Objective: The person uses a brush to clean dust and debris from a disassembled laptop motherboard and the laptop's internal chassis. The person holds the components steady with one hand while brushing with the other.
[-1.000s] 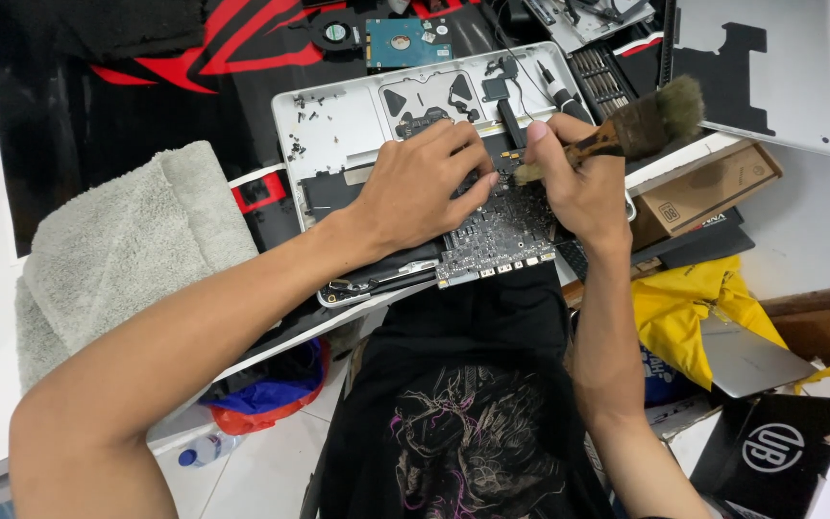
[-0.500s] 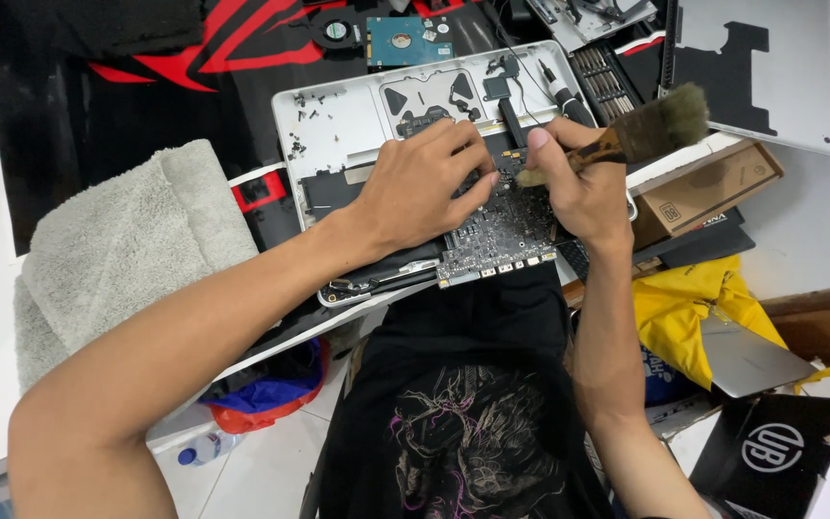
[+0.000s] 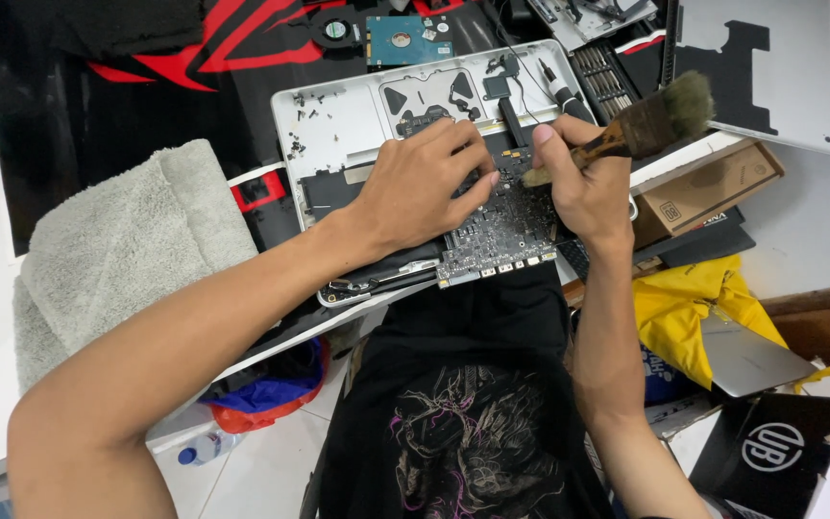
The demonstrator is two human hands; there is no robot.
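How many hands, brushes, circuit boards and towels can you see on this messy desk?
Hands: 2, left hand and right hand
Brushes: 1, brush
Circuit boards: 1, circuit board
Towels: 1, grey towel
Total: 5

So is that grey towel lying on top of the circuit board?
No, the grey towel lies off to the left, apart from the circuit board under the hands.

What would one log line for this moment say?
left hand: pressing circuit board | right hand: gripping brush | laptop case: open
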